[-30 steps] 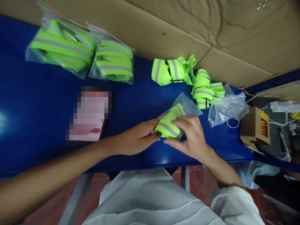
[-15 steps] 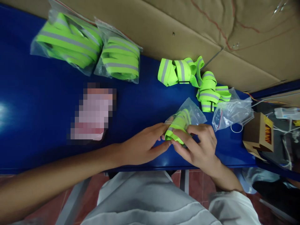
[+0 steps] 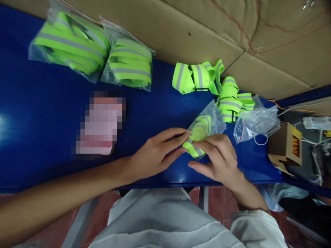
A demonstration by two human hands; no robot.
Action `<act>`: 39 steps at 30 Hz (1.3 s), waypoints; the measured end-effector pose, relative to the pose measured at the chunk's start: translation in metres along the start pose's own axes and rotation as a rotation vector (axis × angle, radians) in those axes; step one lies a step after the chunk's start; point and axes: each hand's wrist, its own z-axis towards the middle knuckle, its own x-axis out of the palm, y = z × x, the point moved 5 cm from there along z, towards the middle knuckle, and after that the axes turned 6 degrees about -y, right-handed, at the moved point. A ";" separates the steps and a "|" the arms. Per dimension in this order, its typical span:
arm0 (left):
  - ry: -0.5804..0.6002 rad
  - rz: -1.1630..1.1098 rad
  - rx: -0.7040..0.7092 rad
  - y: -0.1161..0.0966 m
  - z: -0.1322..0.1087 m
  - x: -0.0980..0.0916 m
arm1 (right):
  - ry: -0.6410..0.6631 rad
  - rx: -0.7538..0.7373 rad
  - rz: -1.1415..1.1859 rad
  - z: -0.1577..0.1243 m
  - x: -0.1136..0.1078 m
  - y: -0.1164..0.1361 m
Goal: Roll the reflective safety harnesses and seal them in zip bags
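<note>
A rolled neon-yellow reflective strap [image 3: 193, 148] with a grey stripe lies partly inside a clear plastic bag [image 3: 216, 119], close to the table's front edge. My left hand [image 3: 161, 148] pinches the left side of the bag at its near end, thumb low against the strap. Over the right side of the roll curl the fingers of my right hand [image 3: 219, 156], their tips touching it. My right thumb is stretched out below, apart from the strap. Part of the roll is hidden under those fingers.
Two filled bags of straps, a larger bag [image 3: 69, 46] and a smaller bag [image 3: 130, 65], lie at the back left. Loose reflective straps [image 3: 229, 100] sit behind my hands. Rightward are crumpled plastic bags [image 3: 256, 124] and a cardboard box [image 3: 281, 144]. A pixelated phone-shaped object [image 3: 99, 125] rests on the left.
My right thumb has come away from the strap, while the fingers stay on it. The bag and roll have tilted slightly, and my left fingers have shifted along the bag's edge.
</note>
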 end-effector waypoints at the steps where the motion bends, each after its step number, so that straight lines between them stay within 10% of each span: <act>1: -0.023 0.018 0.015 0.000 0.000 -0.002 | -0.016 0.023 0.038 0.000 -0.001 -0.001; 19: -0.008 -0.040 -0.033 0.002 0.000 0.004 | -0.096 0.330 0.126 0.005 -0.002 -0.006; 39: -0.111 -0.023 0.014 0.006 0.001 0.003 | -0.105 0.085 0.118 0.005 0.003 -0.013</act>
